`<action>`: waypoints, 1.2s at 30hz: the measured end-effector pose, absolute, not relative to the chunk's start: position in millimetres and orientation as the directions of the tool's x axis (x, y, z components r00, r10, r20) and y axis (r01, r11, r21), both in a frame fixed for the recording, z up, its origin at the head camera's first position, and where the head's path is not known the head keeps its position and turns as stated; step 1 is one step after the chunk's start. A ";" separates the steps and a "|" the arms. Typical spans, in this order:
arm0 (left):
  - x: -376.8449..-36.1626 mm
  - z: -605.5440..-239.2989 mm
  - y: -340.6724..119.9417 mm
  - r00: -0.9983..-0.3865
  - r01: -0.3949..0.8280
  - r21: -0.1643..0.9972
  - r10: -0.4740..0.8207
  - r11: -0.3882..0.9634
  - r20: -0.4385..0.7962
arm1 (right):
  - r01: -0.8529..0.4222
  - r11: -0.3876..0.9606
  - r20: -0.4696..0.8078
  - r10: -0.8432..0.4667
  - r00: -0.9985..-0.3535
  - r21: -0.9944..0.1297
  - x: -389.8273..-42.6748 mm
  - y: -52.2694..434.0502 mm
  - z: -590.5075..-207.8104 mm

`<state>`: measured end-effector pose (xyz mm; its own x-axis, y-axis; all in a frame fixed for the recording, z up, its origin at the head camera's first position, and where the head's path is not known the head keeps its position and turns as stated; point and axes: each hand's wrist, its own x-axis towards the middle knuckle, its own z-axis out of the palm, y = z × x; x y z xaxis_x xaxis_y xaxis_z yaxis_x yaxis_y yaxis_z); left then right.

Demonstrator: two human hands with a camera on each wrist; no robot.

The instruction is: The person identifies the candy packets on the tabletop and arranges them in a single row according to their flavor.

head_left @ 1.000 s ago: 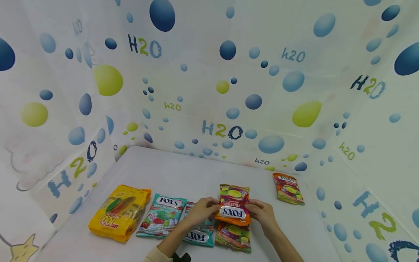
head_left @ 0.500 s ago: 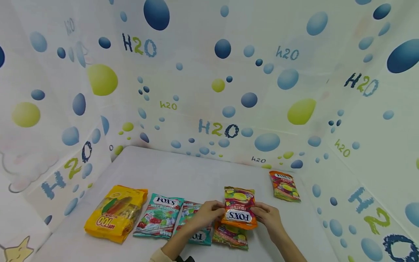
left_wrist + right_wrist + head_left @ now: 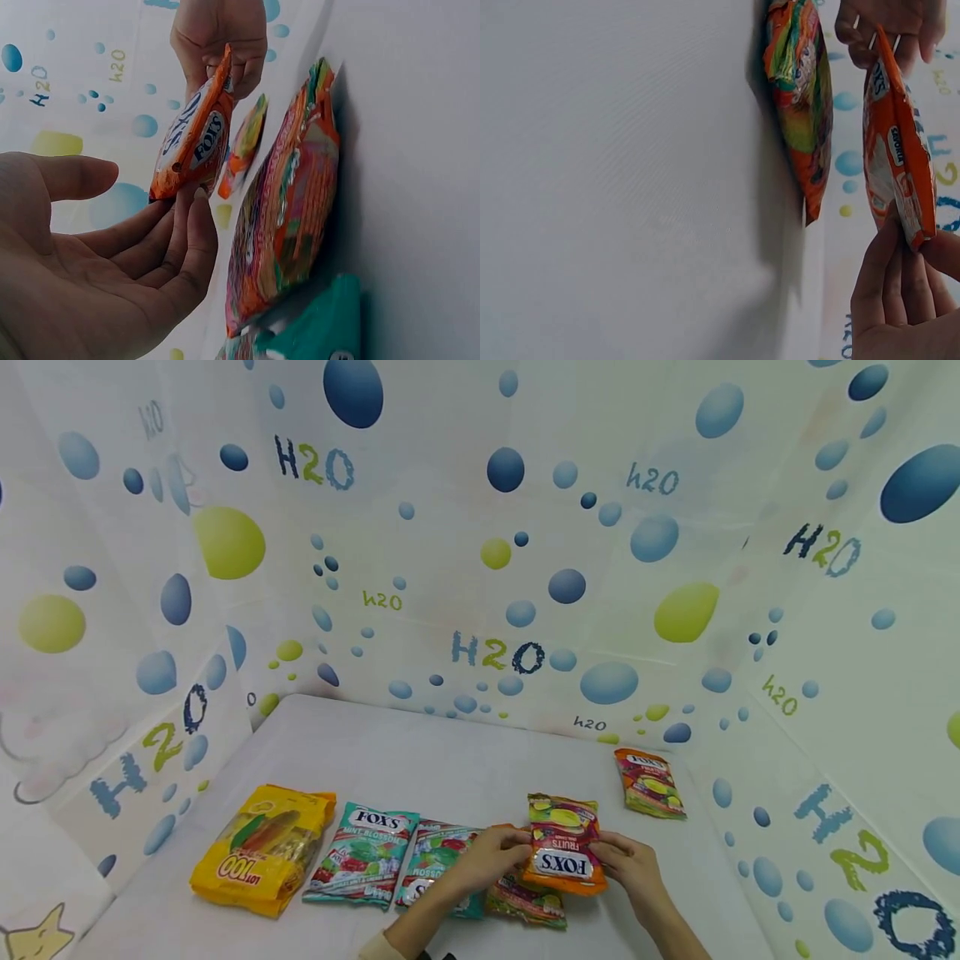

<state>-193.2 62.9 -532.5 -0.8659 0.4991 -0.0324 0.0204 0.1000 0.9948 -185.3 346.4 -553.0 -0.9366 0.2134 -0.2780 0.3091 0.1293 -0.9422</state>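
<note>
An orange Fox's Fruits candy bag (image 3: 564, 852) hangs just above the white table (image 3: 420, 760), held by both hands. My left hand (image 3: 517, 847) grips its left edge and my right hand (image 3: 609, 852) pinches its right edge. In the left wrist view my left fingers (image 3: 191, 225) touch one end of the held bag (image 3: 191, 139), the thumb apart, while the right hand (image 3: 217, 34) pinches the other end. The right wrist view shows the held bag (image 3: 896, 150) between my right fingers (image 3: 889, 270) and the left hand (image 3: 885, 26). A second orange bag (image 3: 525, 906) lies flat beneath it.
Two teal Fox's mint bags (image 3: 360, 856) (image 3: 435, 860) and a yellow bag (image 3: 262, 847) lie in a row to the left. A third orange bag (image 3: 648, 783) lies at the far right by the bubble-print curtain wall (image 3: 525, 610), which encloses the table on three sides.
Both hands have carried the orange bag a little to the right, off the second orange bag beneath it. The other bags have not moved.
</note>
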 end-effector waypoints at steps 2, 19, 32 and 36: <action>-192.6 -533.4 67.5 -0.860 0.023 0.995 0.510 0.093 -0.028 | 0.313 0.123 -0.282 0.216 -0.935 -0.942 -183.2 350.7 -553.6; -180.5 -541.8 95.3 -0.828 -0.018 0.991 0.555 0.129 -0.088 | 0.350 0.182 -0.299 0.255 -0.919 -0.919 -165.2 376.4 -555.3; -169.9 -541.7 119.8 -0.810 0.019 0.969 0.572 0.246 -0.129 | 0.393 0.247 -0.315 0.302 -0.900 -0.886 -154.2 392.4 -559.9; -167.6 -541.7 125.7 -0.807 0.015 0.962 0.571 0.274 -0.151 | 0.419 0.231 -0.341 0.311 -0.887 -0.878 -152.4 396.3 -563.8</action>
